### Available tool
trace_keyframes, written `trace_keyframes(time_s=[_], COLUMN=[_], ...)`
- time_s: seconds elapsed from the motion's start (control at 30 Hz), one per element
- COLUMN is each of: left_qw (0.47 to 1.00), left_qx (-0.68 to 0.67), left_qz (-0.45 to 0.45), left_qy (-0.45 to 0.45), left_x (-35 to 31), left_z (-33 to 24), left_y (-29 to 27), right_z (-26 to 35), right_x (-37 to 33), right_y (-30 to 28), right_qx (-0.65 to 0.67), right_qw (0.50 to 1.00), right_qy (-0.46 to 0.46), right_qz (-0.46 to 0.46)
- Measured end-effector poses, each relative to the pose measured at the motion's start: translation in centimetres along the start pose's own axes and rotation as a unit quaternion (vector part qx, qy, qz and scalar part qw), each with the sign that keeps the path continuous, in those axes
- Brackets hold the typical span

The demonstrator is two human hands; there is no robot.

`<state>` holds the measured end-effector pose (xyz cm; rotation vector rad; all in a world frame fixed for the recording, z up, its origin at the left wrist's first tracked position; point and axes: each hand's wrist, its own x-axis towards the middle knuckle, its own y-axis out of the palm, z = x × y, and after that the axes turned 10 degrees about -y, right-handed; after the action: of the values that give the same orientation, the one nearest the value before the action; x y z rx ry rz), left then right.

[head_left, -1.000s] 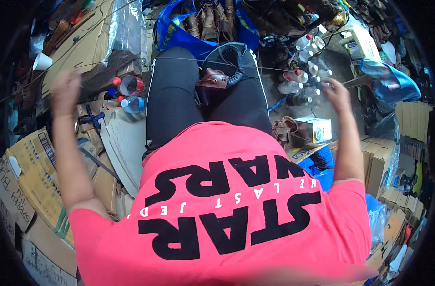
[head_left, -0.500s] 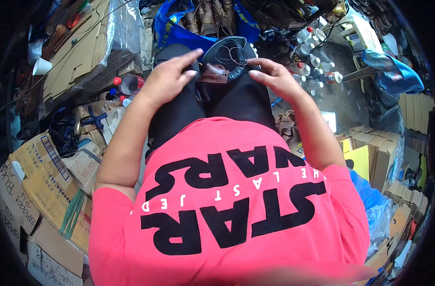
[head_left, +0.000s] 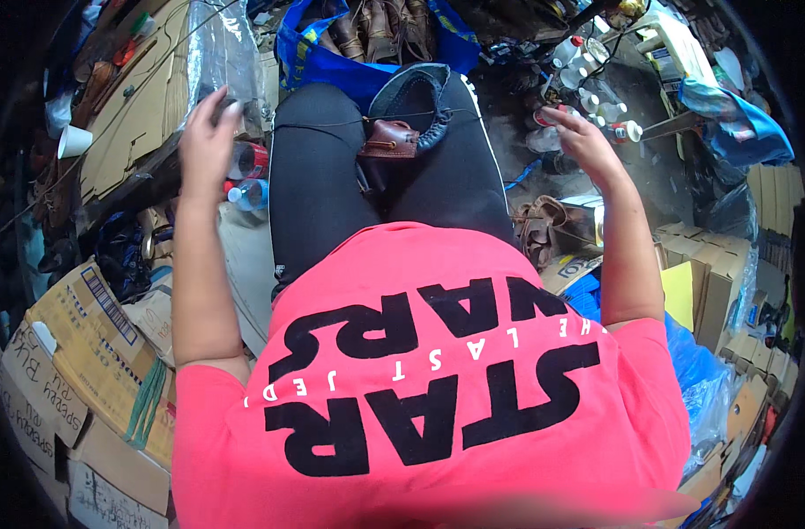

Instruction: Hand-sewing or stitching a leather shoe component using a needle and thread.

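A leather shoe upper (head_left: 392, 139), reddish brown with a dark collar and lining (head_left: 420, 93), rests between my thighs near the knees. Dark thread (head_left: 319, 126) runs out from it to both sides, across each thigh toward my hands. My left hand (head_left: 210, 145) is raised out past my left knee, its fingers closed in a pinch and slightly blurred. Out past my right knee, my right hand (head_left: 586, 145) is pinched too. The thread's ends are too thin to follow right into the fingers.
A blue bag (head_left: 462, 44) holding several brown shoes (head_left: 380, 31) stands beyond my knees. Plastic bottles (head_left: 253, 194) lie left, with more bottles (head_left: 610, 112) at right. Brown shoe pieces (head_left: 539, 220) sit beside my right thigh. Cardboard boxes (head_left: 76, 335) flank me.
Both hands have swung outward from beside the shoe upper, the left to the left and the right to the right. Thread that lay looped on the upper now stretches out sideways.
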<state>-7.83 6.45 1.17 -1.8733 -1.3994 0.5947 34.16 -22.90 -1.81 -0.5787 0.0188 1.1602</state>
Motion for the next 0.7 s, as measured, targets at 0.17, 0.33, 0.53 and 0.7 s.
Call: trace_keyframes(time_s=[0.17,0.33,0.53,0.7], left_qw=[0.938,0.917,0.878,0.843], left_qx=[-0.034,0.019,0.029,-0.046], left_qz=[0.175,0.275,0.416,0.525], left_qy=[0.297,0.288,0.235,0.103], left_x=[-2.1,-0.2,1.0,1.5], left_z=[-11.9,-15.3,-15.3,-14.9], left_y=[6.4,10.1,10.7,10.7], right_z=[7.6,8.5,8.1,7.8], right_x=[2.1,4.6,5.1,4.1], right_y=[6.0,7.2,6.9,7.9], right_qx=[-0.061,-0.082,-0.166,-0.1], right_qw=[0.968,0.937,0.884,0.912], right_qy=[-0.24,-0.329,-0.427,-0.384], right_qz=[0.046,0.082,0.096,0.105])
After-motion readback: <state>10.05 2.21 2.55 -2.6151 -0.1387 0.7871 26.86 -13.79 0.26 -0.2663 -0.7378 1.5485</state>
